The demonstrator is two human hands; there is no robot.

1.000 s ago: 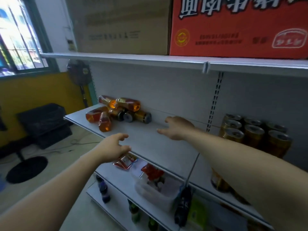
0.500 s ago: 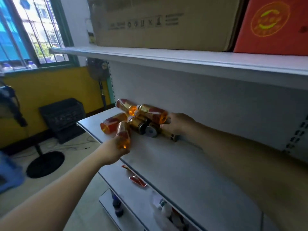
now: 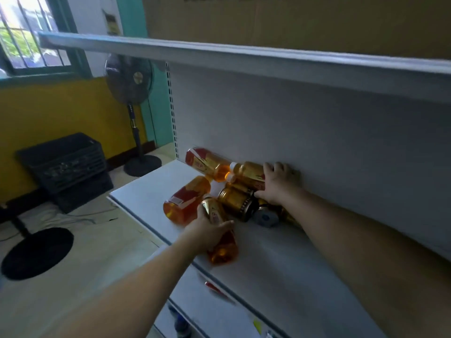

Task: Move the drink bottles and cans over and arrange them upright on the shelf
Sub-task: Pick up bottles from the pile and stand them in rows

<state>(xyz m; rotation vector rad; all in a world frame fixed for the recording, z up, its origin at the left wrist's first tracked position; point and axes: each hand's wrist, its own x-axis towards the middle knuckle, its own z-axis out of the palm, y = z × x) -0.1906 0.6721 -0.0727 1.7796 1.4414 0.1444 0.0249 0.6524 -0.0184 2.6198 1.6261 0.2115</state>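
On the white shelf [image 3: 275, 269], near its left end: heap of drink bottles and cans, all lying on their sides.
Front bottle [image 3: 220, 237]: amber liquid, red-and-gold label, base toward the shelf's front edge, neck toward the heap.
Left hand [image 3: 207, 234]: wrapped over the front bottle from the left, thumb across the label, fingers closed around the body.
Rear bottle [image 3: 247, 172]: gold label, white cap pointing left, lying against the back panel [image 3: 317, 147].
Right hand [image 3: 278, 182]: laid over the rear bottle, fingers curled over its top; full clasp hard to tell.
Other bottles: one [image 3: 207, 162] at the shelf's far left corner, one [image 3: 186, 200] just left of the front bottle, both amber with red labels.
Cans: gold can [image 3: 238, 203] in the heap's middle, touching a second can [image 3: 266, 217] showing its silver end.
Open room: bare shelf surface right of the heap, under the right forearm.
Edges: front bottle's base just at the shelf's front lip; upper shelf [image 3: 244, 59] overhanging.
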